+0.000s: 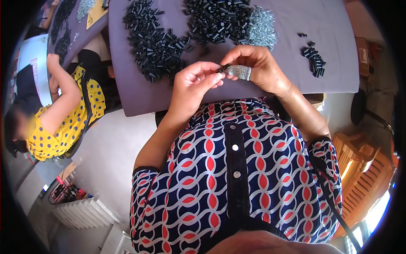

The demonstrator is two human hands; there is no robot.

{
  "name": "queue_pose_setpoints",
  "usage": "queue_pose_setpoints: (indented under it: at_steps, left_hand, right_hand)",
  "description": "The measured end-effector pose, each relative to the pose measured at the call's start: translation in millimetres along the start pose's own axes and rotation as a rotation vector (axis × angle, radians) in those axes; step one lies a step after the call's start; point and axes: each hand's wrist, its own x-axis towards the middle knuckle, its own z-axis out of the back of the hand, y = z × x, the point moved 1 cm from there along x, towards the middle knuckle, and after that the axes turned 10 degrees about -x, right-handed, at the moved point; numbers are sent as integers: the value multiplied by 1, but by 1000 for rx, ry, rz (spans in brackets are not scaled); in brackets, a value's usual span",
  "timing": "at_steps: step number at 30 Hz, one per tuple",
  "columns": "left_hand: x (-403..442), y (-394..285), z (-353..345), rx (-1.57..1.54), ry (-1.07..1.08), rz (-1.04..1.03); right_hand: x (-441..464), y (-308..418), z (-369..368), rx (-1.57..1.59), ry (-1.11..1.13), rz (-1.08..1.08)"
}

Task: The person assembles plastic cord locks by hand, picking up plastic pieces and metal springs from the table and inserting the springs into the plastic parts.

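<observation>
Above the near edge of the table my two hands meet, fingertips almost touching. My left hand (195, 82) pinches a small black cylindrical piece (221, 70) between thumb and forefinger. From the other side, the bent fingers of my right hand (264, 70) close on the same piece. A glittery silver strip (240, 72) lies along the thumb side of my right hand; whether it is wrapped round the thumb or held, I cannot tell. Just beyond the hands are a pile of black cylindrical pieces (220, 21) and a heap of small silvery metal parts (261, 28).
Another long pile of black pieces (150, 42) spreads over the grey-covered table (146, 99) at left. A small group of black pieces (314, 61) lies at right. A person in yellow dotted clothing (63, 116) sits at the left. Orange plastic chairs (366, 178) stand at lower right.
</observation>
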Motion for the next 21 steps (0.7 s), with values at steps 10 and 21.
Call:
queue_pose_setpoints:
  at_steps: [10,21]
  left_hand:
    - [7,-6,-3,-2,21,132]
    - [10,-5,-2,-32,44,227]
  right_hand:
    - [-8,-6,4,-1,-60,67]
    - [-5,-1,6,21,1,89]
